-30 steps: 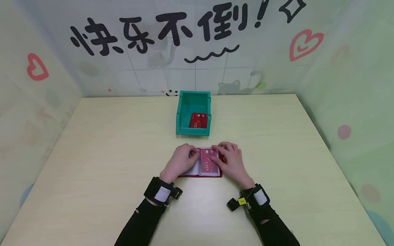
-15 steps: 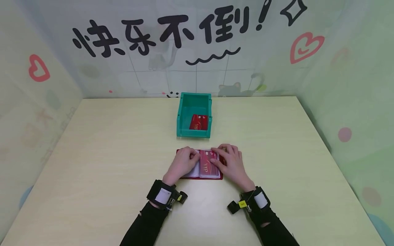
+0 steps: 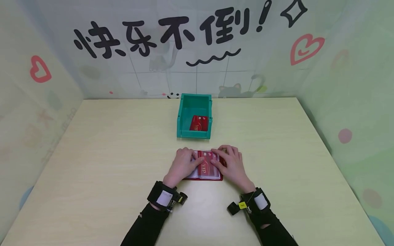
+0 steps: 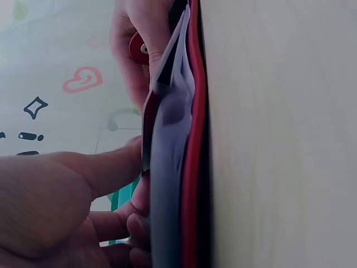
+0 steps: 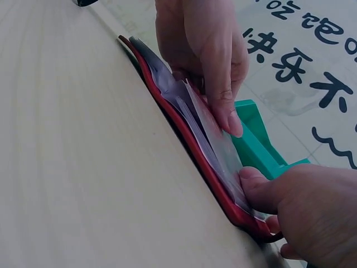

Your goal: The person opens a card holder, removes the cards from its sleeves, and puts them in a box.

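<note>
An open red card holder [image 3: 221, 176] with clear sleeve pages lies on the table. A red VIP card [image 3: 204, 169] lies in its right-hand sleeve, with its left edge near the middle fold. My left hand [image 3: 182, 163] pinches the card by that edge, the thumb on its face and the other fingers curled by the holder's top edge. At the right side, my right hand [image 3: 231, 164] grips the holder, its thumb on the clear sleeve [image 5: 223, 156] and fingers at the cover's edge. In the left wrist view, the card [image 4: 147, 131] stands slightly lifted off the page.
A teal bin [image 3: 194, 134] stands behind the holder, with red VIP cards [image 3: 199, 123] lying in it. The pale wooden table [image 3: 107, 153] spreads out on both sides. Printed wall panels [image 3: 197, 51] enclose its back and sides.
My left thumb has stretched rightward onto the card's face. The card has shifted slightly left toward the fold. My right hand holds nearly the same place.
</note>
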Demonstrator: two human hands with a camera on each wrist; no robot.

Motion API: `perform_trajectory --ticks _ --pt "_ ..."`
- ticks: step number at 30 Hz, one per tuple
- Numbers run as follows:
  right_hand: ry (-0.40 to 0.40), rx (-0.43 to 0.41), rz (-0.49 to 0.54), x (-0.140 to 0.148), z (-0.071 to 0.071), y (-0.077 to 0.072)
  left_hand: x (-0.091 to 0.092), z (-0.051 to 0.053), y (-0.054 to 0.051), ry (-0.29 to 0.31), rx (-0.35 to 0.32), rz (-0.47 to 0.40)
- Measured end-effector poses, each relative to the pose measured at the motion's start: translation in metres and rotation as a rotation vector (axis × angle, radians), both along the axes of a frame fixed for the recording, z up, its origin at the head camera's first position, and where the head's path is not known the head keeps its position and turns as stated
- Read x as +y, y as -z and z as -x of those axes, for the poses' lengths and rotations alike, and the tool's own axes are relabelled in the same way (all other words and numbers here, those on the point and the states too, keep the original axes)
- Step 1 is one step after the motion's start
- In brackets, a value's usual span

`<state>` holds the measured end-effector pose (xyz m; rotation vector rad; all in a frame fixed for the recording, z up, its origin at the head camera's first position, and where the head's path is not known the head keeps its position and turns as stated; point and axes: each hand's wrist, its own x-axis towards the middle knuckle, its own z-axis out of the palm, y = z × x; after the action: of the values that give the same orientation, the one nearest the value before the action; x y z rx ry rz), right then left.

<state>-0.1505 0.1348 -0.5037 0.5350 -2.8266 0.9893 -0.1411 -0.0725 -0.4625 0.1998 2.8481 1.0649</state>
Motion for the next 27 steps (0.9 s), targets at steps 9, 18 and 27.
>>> perform_trajectory --ticks 9,18,27 --pt "-0.005 0.006 0.004 0.000 -0.001 -0.004 -0.009 -0.001 -0.011 -0.080 -0.089 -0.079" --pt "-0.002 0.044 0.009 0.000 -0.001 -0.002 -0.021 0.003 -0.018 -0.140 -0.228 -0.140" --pt "0.001 0.044 0.005 0.000 -0.001 -0.001 -0.036 0.009 -0.037 -0.189 -0.188 -0.213"
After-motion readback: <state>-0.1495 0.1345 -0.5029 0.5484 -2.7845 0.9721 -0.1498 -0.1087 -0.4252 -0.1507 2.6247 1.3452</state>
